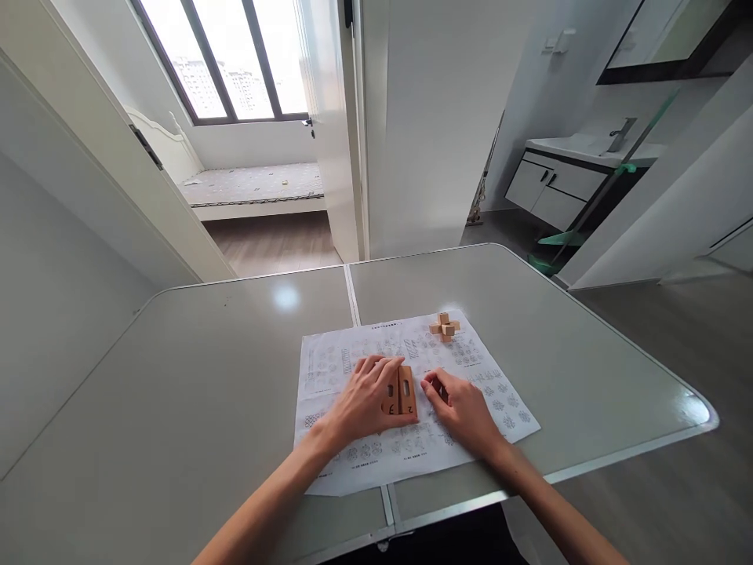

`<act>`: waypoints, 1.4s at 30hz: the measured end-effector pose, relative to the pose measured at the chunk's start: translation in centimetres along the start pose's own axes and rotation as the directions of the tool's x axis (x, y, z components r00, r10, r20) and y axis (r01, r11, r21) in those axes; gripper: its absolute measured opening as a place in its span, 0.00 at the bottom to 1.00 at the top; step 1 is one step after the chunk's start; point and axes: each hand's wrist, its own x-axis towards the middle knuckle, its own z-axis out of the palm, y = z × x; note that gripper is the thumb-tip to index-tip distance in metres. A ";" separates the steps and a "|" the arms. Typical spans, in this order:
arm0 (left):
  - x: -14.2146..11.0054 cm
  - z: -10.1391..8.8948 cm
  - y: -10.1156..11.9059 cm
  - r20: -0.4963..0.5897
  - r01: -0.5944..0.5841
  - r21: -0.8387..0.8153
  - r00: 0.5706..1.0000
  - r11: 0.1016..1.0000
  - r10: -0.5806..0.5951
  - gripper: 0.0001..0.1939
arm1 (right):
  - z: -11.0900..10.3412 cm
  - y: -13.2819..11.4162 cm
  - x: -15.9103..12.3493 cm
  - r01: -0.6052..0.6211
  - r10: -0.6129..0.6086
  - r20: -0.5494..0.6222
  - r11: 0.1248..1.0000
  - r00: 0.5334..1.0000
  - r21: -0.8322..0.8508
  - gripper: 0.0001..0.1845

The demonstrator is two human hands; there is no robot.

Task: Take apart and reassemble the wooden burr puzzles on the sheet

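My left hand [368, 396] lies over flat brown wooden puzzle pieces [406, 390], gripping them between the fingers at the far edge and the thumb at the near edge. The pieces have oblong slots, and dark digits are marked at their near ends; part of them is hidden under the palm. To their right, my right hand [462, 408] rests on a printed paper sheet [376, 471], its fingers curled in. What those fingers hold, if anything, is hidden. A small interlocked wooden burr puzzle [445, 327] stands on the sheet's far right corner.
The paper carries rows of small line diagrams. Under it is a grey-green table [223, 408] with a pale metal rim and a seam across it. Beyond stand an open door [332, 118], a bed [252, 184] and a washbasin cabinet [556, 184].
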 end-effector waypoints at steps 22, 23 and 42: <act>-3.8 -3.1 -2.3 -0.097 0.086 0.076 0.992 0.993 -0.078 0.22 | 6.1 -1.7 -3.5 -0.036 -0.072 -0.383 0.963 0.921 -0.266 0.17; -3.8 -3.1 -2.0 -0.123 0.090 0.087 0.989 0.992 -0.079 0.17 | 6.3 -1.7 -3.4 -0.046 -0.068 -0.391 0.961 0.918 -0.274 0.17; -3.1 0.3 1.4 -0.236 0.204 0.137 0.957 0.969 -0.168 0.17 | 7.0 -1.3 -2.2 -0.077 -0.061 -0.408 0.946 0.911 -0.314 0.18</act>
